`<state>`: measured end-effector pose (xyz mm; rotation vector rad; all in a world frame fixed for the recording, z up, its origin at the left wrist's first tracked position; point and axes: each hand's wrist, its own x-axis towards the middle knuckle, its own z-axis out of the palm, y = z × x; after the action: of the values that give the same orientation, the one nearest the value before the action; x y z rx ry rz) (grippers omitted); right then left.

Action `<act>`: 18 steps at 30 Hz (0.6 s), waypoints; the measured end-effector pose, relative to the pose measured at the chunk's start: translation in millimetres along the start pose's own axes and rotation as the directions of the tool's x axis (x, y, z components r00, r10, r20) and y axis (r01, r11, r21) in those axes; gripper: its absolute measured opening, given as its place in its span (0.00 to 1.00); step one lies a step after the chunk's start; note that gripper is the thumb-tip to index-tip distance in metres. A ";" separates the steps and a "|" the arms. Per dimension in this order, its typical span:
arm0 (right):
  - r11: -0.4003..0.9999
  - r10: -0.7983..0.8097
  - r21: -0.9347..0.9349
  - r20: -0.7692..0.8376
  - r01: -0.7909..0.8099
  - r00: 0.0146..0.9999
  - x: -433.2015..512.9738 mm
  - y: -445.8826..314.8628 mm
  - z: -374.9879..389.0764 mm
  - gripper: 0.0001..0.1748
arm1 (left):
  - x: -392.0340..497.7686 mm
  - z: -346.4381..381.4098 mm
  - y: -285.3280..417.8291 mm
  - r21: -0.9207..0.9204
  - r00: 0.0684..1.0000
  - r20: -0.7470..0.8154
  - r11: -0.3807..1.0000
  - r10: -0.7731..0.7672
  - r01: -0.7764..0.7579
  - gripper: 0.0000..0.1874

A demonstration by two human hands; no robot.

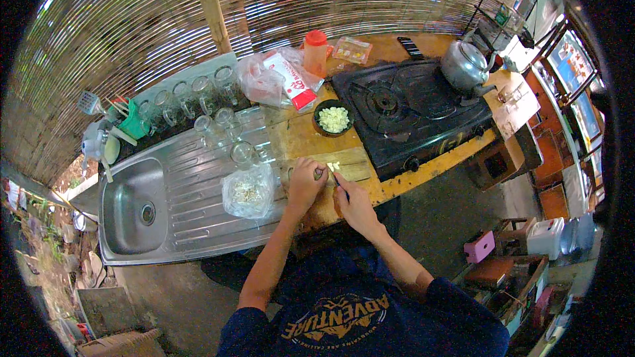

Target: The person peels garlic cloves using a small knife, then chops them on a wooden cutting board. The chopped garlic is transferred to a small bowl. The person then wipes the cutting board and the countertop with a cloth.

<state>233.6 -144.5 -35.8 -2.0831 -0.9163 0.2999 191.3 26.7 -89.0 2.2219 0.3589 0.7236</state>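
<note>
A wooden cutting board [354, 162] lies on the counter before me, with small pale cut pieces [333, 165] on it. My right hand [354, 203] grips a knife [337, 180] whose blade points at these pieces. Beside it, my left hand [305, 181] rests at the board with its fingers curled around something small that I cannot make out. Beyond the board stands a dark bowl [317, 126] heaped with chopped pale pieces [333, 119]. Left of my left hand, a clear plastic bag [248, 192] with pale bits inside lies on the steel drainboard.
A steel sink [134, 208] is at the left, with several glass mugs [201, 90] behind the drainboard. A black gas stove [412, 109] bearing a metal kettle [464, 67] stands at the right. Plastic bags [260, 79] and an orange-lidded container [315, 54] sit at the back.
</note>
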 end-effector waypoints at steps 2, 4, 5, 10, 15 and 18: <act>0.999 -0.013 -0.033 0.000 0.013 1.000 1.2 1.8 2.4 0.22 | -0.5 -0.4 1.7 0.014 1.000 -0.026 1.000 0.011 -0.011 0.06; 0.999 -0.004 -0.048 0.008 0.005 1.000 2.9 3.6 4.2 0.22 | -0.3 -0.7 2.4 0.018 0.999 -0.036 1.000 0.019 -0.018 0.06; 0.999 0.007 -0.049 0.015 -0.007 1.000 3.6 4.3 4.6 0.22 | -0.4 -1.1 2.4 0.017 0.999 -0.032 1.000 0.019 -0.018 0.06; 0.997 0.014 -0.081 0.040 -0.010 0.999 6.4 3.8 3.3 0.21 | -0.4 -0.3 2.9 0.024 0.998 -0.051 0.999 0.035 -0.033 0.06; 0.990 0.113 0.065 0.132 -0.122 0.985 -5.4 2.7 -11.1 0.22 | -0.4 3.8 3.2 0.029 0.997 -0.077 0.999 0.021 -0.018 0.07; 0.995 0.024 -0.101 0.120 -0.012 0.993 -9.2 8.3 -24.4 0.23 | -2.1 8.3 0.1 0.055 0.991 -0.121 0.997 0.065 -0.059 0.06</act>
<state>243.4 -168.7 -27.6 -2.1850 -1.0030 0.4007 194.6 20.8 -94.2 2.2508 0.3735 0.8962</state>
